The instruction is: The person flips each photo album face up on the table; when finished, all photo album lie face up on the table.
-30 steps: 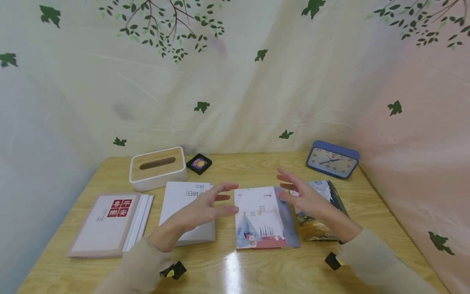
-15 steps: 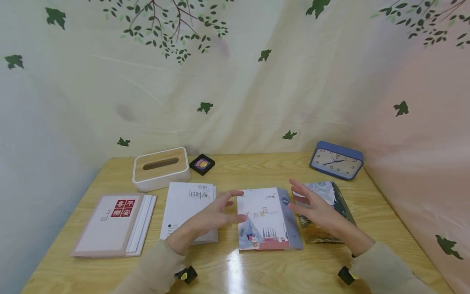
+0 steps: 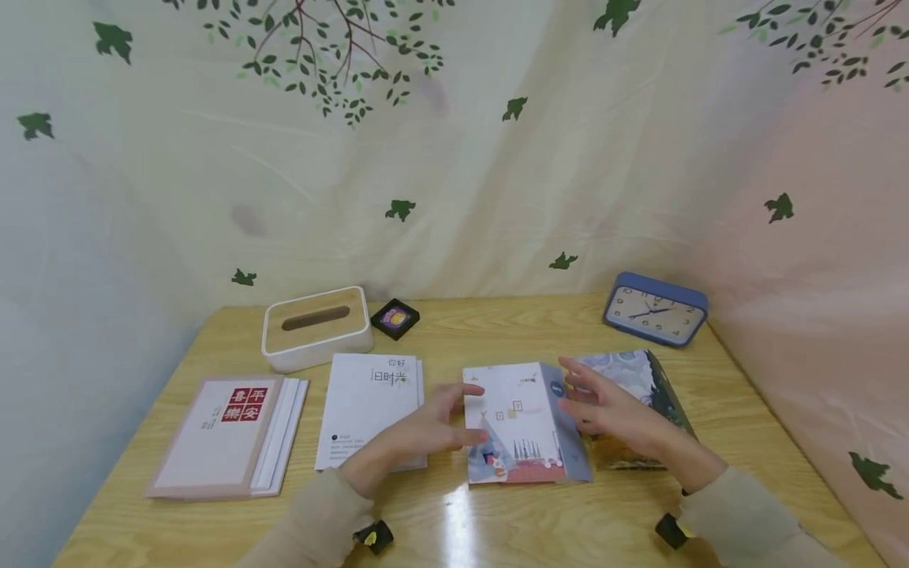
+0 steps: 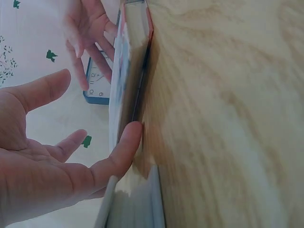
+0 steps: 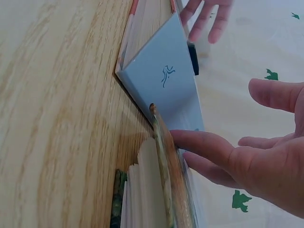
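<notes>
In the middle of the table lies a thick book (image 3: 514, 434) with a tent drawing on its white cover and a blue spine (image 5: 164, 78) facing right. My left hand (image 3: 422, 430) is at its left edge, fingers spread and thumb apart. In the left wrist view one fingertip of the left hand (image 4: 57, 166) reaches the book's page side. My right hand (image 3: 618, 410) hovers at the spine side, over a landscape-covered book (image 3: 660, 386). Its loosely extended fingers overlap that book's cover in the right wrist view, where the right hand (image 5: 270, 156) holds nothing.
Left of the middle book lie a white book (image 3: 365, 402) and a pinkish book (image 3: 202, 450) with a red seal print. Behind stand a white tissue box (image 3: 319, 355) with a wooden top, a small black square frame (image 3: 379, 323) and a blue clock (image 3: 656, 312). A printed curtain (image 3: 454, 158) surrounds the table (image 3: 497, 323).
Both hands have lowered toward the middle book; the left one has come closer to its left edge. The books have stayed put, while the head view has shifted slightly.
</notes>
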`<action>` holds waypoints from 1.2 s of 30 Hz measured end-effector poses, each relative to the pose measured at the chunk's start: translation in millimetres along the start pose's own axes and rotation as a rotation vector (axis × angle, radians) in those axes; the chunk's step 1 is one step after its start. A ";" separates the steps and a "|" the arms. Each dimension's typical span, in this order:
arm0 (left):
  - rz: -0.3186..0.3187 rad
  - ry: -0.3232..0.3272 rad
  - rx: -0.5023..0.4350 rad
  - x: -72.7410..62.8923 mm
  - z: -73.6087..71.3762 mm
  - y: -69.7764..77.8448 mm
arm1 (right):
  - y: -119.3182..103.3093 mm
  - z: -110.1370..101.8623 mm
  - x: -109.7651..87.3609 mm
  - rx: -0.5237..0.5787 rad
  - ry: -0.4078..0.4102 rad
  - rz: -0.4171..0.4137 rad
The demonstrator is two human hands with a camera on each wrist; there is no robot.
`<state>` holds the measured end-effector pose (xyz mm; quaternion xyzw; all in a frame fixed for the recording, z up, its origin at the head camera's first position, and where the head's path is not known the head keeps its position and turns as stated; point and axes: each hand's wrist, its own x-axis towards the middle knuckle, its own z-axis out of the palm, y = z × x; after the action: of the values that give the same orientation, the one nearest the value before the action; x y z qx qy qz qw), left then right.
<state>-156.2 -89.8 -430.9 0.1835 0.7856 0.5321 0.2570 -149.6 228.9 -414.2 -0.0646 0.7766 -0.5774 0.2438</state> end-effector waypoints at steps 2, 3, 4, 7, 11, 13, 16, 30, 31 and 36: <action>-0.012 -0.023 -0.026 -0.4 1.0 -0.1 | -1.0 -0.1 0.5 0.010 0.000 0.019; -0.022 -0.029 -0.040 -0.6 1.4 0.0 | -1.5 0.0 0.4 0.015 -0.001 0.026; -0.027 -0.033 -0.051 -0.7 1.7 0.2 | -1.8 -0.2 0.5 0.018 -0.004 0.033; -0.042 -0.035 -0.079 0.2 2.5 0.0 | -2.4 -1.6 1.3 0.027 -0.013 0.050; -0.033 -0.036 -0.081 3.7 3.2 -1.1 | -1.7 -5.5 4.2 0.060 -0.021 0.079; -0.024 -0.034 -0.066 5.7 3.6 -1.7 | -0.8 -7.4 5.3 0.092 -0.027 0.089; -0.022 -0.019 -0.024 7.3 4.2 -2.2 | 0.7 -8.7 6.0 0.130 -0.042 0.095; -0.010 0.116 0.204 14.5 21.9 -7.3 | 9.3 -5.0 8.3 0.259 -0.073 0.130; -0.015 0.123 0.209 14.3 22.5 -6.7 | 9.2 -5.4 8.9 0.263 -0.075 0.130; -0.045 0.140 0.243 12.3 24.6 -2.3 | 7.6 -7.1 11.5 0.284 -0.108 0.116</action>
<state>-151.3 -65.6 -443.0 0.1581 0.8640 0.4388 0.1894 -161.5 233.1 -423.1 -0.0155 0.6754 -0.6619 0.3247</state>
